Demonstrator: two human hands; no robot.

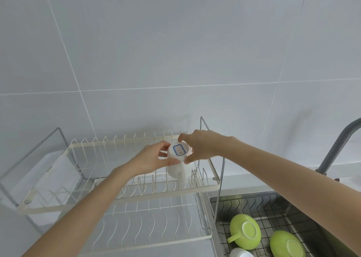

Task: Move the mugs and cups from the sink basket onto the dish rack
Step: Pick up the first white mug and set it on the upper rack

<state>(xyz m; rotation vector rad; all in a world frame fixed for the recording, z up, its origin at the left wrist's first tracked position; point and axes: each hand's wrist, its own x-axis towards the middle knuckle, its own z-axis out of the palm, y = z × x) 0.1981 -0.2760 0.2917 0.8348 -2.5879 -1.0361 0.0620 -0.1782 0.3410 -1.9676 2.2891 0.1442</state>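
A white mug (176, 167) is upside down over the right end of the upper tier of the cream wire dish rack (117, 195); its base bears a blue-edged label and its handle faces me. My left hand (152, 157) grips the mug's base from the left, and my right hand (199, 145) grips it from the right. In the sink basket (273, 204) at the lower right, two green cups (245, 231) (287, 244) lie upside down, and part of a white cup (241, 252) shows at the bottom edge.
The rack's lower tier (148, 229) holds nothing. A grey faucet (336, 145) rises at the right behind the sink. A grey tiled wall stands close behind the rack. A white tray or cloth (52, 170) lies at the rack's left end.
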